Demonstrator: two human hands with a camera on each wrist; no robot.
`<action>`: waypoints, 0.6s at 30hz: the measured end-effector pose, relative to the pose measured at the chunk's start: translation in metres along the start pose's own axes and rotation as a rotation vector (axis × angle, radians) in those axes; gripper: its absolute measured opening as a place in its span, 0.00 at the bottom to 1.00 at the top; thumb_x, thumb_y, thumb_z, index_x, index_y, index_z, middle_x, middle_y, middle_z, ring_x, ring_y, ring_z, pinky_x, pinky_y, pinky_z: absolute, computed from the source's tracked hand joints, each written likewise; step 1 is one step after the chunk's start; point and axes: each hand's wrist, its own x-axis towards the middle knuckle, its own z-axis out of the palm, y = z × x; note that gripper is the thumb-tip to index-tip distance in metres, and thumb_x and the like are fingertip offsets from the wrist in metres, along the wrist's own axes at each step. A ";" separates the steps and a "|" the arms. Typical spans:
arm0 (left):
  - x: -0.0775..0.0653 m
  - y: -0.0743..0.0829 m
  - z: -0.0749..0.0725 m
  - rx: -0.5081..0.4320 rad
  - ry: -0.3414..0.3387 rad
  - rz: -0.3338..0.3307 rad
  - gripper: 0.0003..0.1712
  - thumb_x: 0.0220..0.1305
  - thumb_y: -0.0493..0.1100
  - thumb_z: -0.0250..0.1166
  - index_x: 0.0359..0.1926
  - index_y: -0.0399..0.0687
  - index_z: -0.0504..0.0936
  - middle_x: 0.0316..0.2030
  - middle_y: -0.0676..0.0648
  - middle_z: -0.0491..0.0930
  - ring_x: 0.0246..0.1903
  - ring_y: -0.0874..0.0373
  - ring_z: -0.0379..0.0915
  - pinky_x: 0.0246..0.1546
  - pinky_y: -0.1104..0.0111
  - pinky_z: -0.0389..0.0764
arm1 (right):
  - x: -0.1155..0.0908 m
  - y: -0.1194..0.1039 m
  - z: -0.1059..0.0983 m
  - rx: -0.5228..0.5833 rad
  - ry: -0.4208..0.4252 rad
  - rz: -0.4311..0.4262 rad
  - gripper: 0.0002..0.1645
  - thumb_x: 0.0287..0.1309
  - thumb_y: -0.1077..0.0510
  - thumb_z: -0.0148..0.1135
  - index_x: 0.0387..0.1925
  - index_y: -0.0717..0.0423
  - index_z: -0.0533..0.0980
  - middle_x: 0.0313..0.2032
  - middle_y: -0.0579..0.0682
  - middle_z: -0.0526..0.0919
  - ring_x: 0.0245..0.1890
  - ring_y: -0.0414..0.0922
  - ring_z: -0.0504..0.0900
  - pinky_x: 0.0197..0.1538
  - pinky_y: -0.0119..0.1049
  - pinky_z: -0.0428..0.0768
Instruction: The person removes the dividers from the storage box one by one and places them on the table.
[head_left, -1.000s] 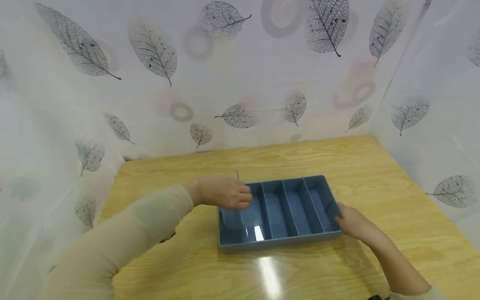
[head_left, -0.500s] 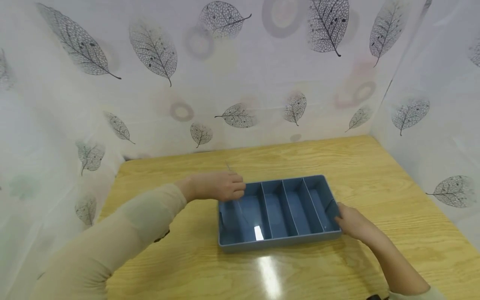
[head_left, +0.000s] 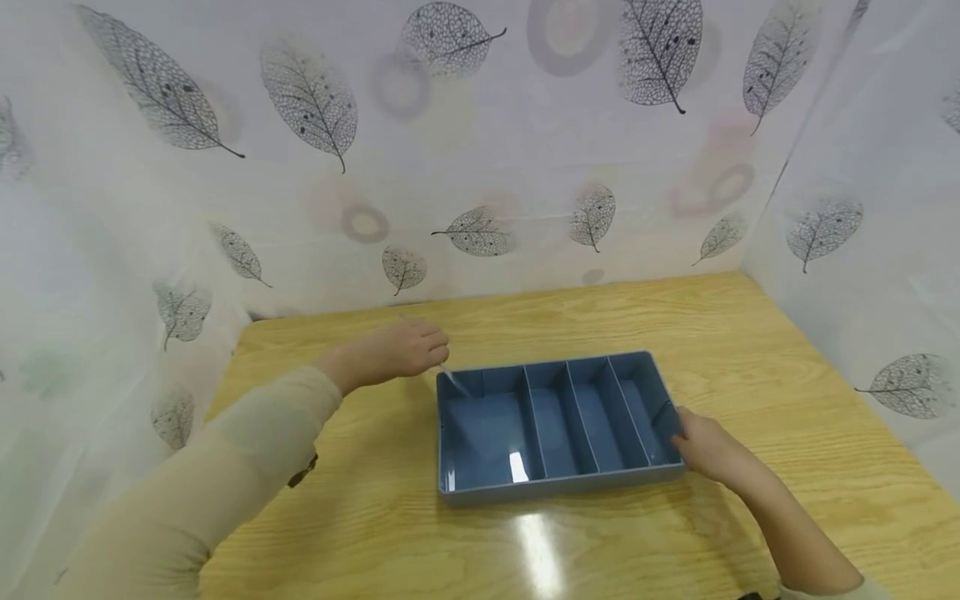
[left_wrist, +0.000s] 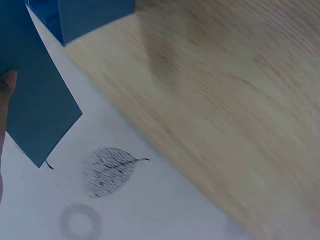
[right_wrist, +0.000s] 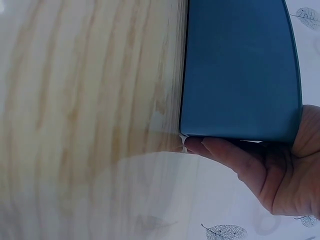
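A blue-grey compartment tray lies on the table, with several slots on its right and a wider bay on its left. My left hand is over the tray's back left corner and pinches a thin flat divider panel. Nearly edge-on in the head view, the panel slants down past the corner. Only a fingertip on the panel's face shows in the left wrist view. At the tray's right end, my right hand grips the wall, its fingers against the outer side and partly hidden beneath.
The tray stands on a wood-grain table. Behind and at both sides hangs a pale curtain printed with leaves, close along the table's back edge.
My left hand has moved left and slightly back, drawing the divider panel from over the wide bay to the tray's back left corner. My right hand keeps its grip.
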 end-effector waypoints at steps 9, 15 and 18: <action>-0.034 -0.008 0.018 -0.034 0.011 -0.197 0.12 0.48 0.25 0.66 0.33 0.36 0.74 0.30 0.45 0.75 0.30 0.55 0.70 0.33 0.70 0.77 | 0.001 0.002 0.001 -0.015 0.015 -0.006 0.30 0.60 0.69 0.47 0.55 0.91 0.52 0.52 0.87 0.62 0.51 0.75 0.68 0.49 0.61 0.73; -0.050 -0.007 0.029 -0.074 -0.056 -0.320 0.09 0.50 0.24 0.65 0.34 0.33 0.76 0.31 0.42 0.76 0.33 0.53 0.74 0.36 0.68 0.79 | 0.001 0.002 0.001 -0.017 0.017 -0.001 0.30 0.61 0.69 0.47 0.55 0.91 0.52 0.52 0.87 0.62 0.52 0.75 0.68 0.50 0.61 0.72; -0.056 -0.007 0.033 -0.052 -0.099 -0.384 0.09 0.50 0.24 0.65 0.33 0.33 0.76 0.31 0.41 0.76 0.32 0.52 0.75 0.35 0.68 0.80 | 0.001 0.003 0.002 -0.016 0.023 -0.003 0.30 0.60 0.69 0.47 0.55 0.91 0.52 0.51 0.86 0.64 0.48 0.72 0.73 0.48 0.59 0.74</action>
